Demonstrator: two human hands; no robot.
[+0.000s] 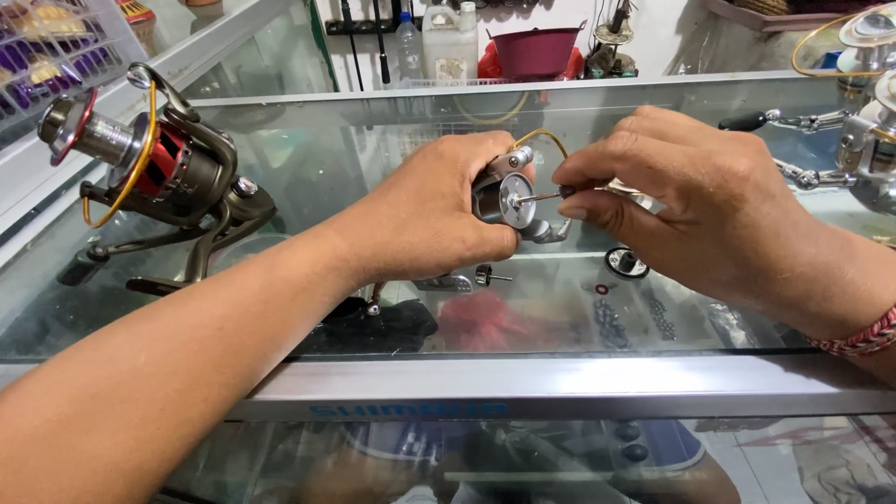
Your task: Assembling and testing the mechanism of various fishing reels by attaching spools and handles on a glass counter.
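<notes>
The left hand (439, 210) clamps its fingers around the reel (504, 198) to steady it above the table (560, 383), while the right hand (681, 201) pinches its fingers together on the thin shaft (539, 197).

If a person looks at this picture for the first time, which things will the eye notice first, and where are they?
In the centre, above the glass counter, the left hand grips a small grey fishing reel body, while the right hand pinches the thin shaft sticking out of it. At the far left, a complete red and dark spinning reel with a gold wire bail stands on the glass.
</notes>
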